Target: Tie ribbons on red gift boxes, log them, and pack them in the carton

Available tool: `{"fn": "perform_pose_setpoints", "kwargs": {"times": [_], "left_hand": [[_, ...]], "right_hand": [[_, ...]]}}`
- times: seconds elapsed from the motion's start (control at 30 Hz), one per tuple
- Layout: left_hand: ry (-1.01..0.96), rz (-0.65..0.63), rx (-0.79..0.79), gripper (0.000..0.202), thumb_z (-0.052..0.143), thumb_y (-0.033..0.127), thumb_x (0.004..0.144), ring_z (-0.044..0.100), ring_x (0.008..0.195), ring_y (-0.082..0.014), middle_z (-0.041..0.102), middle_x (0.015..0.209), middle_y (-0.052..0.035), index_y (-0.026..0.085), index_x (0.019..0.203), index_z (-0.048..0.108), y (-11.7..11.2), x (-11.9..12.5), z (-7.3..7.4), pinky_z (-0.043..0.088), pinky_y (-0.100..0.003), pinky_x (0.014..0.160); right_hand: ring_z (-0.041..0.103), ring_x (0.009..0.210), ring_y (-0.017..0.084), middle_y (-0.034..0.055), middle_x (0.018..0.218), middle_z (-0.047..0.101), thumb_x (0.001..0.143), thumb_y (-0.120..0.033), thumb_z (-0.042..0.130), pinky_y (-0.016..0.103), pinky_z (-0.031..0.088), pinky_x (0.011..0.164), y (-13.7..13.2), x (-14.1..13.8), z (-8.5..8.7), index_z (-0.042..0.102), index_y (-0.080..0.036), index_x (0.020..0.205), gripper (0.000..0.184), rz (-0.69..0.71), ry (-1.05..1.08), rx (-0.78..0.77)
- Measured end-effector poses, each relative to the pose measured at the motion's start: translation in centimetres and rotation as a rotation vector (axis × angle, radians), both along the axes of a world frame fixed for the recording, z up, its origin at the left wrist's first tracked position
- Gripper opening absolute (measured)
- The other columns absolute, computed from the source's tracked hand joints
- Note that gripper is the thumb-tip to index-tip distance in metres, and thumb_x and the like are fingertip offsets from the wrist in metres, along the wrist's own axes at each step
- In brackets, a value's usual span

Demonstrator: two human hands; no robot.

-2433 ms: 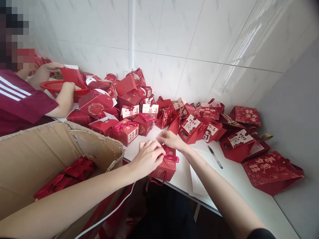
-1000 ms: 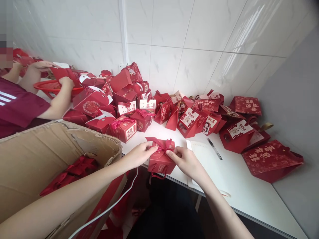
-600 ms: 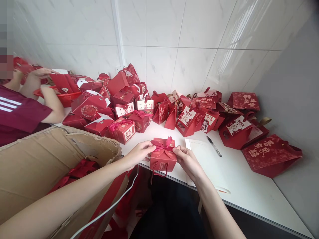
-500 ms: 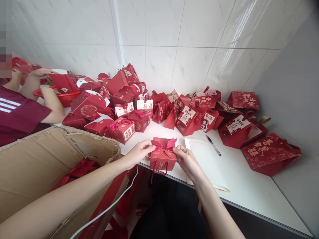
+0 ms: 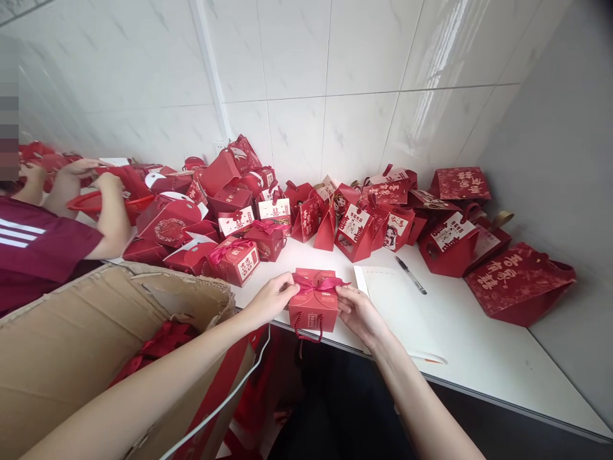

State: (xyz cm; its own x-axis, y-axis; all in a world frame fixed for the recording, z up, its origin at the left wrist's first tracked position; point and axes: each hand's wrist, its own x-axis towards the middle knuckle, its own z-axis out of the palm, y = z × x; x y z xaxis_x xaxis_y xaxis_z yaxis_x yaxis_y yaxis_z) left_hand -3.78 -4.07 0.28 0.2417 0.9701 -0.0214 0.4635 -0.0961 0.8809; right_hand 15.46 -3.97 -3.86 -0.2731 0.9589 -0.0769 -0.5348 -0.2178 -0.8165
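Note:
A small red gift box (image 5: 306,319) with a twisted cord handle sits at the front edge of the white table (image 5: 507,374). Across its top runs a crimson ribbon (image 5: 313,285), tied in a bow. My left hand (image 5: 275,297) pinches the bow's left side between thumb and fingertips. On the other side, my right hand (image 5: 361,313) has thumb and fingers closed on the ribbon's right end. The cord handle hangs down the front of the box.
Several red gift boxes (image 5: 239,259) are heaped at the left and back. A pen (image 5: 410,275) and a white paper pad (image 5: 400,310) lie at right. An open cardboard box (image 5: 62,319) stands left. A co-worker's arm (image 5: 112,217) reaches over a red basket (image 5: 86,201).
The ribbon's right end is now drawn out straighter to the right, with my right hand slightly further right. The co-worker's hand has moved over the basket. The view has shifted slightly.

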Motion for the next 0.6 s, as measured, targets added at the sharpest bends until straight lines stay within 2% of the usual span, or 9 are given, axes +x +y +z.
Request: {"fn": "perform_pose_setpoints", "kwargs": {"times": [0.07,0.17,0.27,0.37,0.43,0.5,0.6], "left_hand": [[0.057,0.011,0.032,0.029,0.043,0.042,0.079,0.038,0.055,-0.0106,0.034,0.058,0.0063,0.02,0.063,0.034,0.1,0.0,0.3,0.031,-0.023,0.055],[0.058,0.041,-0.003,0.032,0.047,0.049,0.077,0.048,0.062,-0.0135,0.045,0.062,0.0046,0.02,0.068,0.039,0.2,0.0,0.6,0.037,-0.025,0.061],[0.111,0.131,-0.008,0.046,0.056,0.059,0.069,0.058,0.084,-0.0207,0.057,0.088,-0.003,0.019,0.088,0.042,-0.2,0.5,0.9,0.043,-0.03,0.073],[0.246,0.168,0.046,0.076,0.061,0.065,0.061,0.052,0.108,-0.0281,0.05,0.12,-0.015,0.017,0.114,0.033,-0.5,1.6,1.3,0.042,-0.035,0.084],[0.332,0.137,0.08,0.091,0.065,0.066,0.056,0.044,0.119,-0.0326,0.04,0.131,-0.0202,0.016,0.123,0.028,-0.4,2.4,1.7,0.039,-0.038,0.089],[0.374,0.079,0.089,0.098,0.069,0.063,0.053,0.038,0.124,-0.0352,0.036,0.136,-0.0218,0.015,0.128,0.027,0.0,2.9,2.1,0.037,-0.04,0.093],[0.354,-0.067,0.012,0.103,0.074,0.057,0.049,0.045,0.12,-0.0345,0.044,0.132,-0.0205,0.014,0.13,0.028,1.4,2.5,2.7,0.04,-0.038,0.091]], "right_hand": [[0.022,0.045,0.006,-0.0092,0.048,0.026,0.061,-0.039,0.078,0.021,0.026,0.047,-0.2,0.3,-0.1,0.036,-0.019,0.053,0.047,0.036,-0.024,0.035],[0.03,0.049,0.007,-0.0076,0.053,0.032,0.067,-0.049,0.073,0.023,0.031,0.052,-0.3,0.9,0.1,0.042,-0.018,0.059,0.044,0.066,-0.091,0.103],[0.037,0.053,0.009,-0.0063,0.056,0.037,0.067,-0.058,0.069,0.024,0.035,0.056,0.1,1.4,0.7,0.042,-0.019,0.061,0.048,-0.044,-0.22,0.106],[0.042,0.057,0.01,-0.0038,0.059,0.045,0.063,-0.06,0.069,0.025,0.038,0.062,0.8,1.7,1.4,0.046,-0.018,0.06,0.048,-0.112,-0.383,0.143],[0.046,0.064,0.012,-0.0014,0.066,0.05,0.063,-0.06,0.068,0.027,0.039,0.068,1.2,2.0,1.8,0.049,-0.017,0.06,0.047,-0.146,-0.462,0.201],[0.048,0.068,0.013,-0.0009,0.068,0.052,0.065,-0.061,0.066,0.028,0.04,0.07,1.4,2.4,2.1,0.05,-0.017,0.061,0.047,-0.207,-0.525,0.263],[0.049,0.067,0.014,-0.001,0.065,0.052,0.064,-0.061,0.066,0.029,0.04,0.071,1.1,3.2,2.1,0.05,-0.017,0.059,0.047,-0.253,-0.576,0.294]]}}
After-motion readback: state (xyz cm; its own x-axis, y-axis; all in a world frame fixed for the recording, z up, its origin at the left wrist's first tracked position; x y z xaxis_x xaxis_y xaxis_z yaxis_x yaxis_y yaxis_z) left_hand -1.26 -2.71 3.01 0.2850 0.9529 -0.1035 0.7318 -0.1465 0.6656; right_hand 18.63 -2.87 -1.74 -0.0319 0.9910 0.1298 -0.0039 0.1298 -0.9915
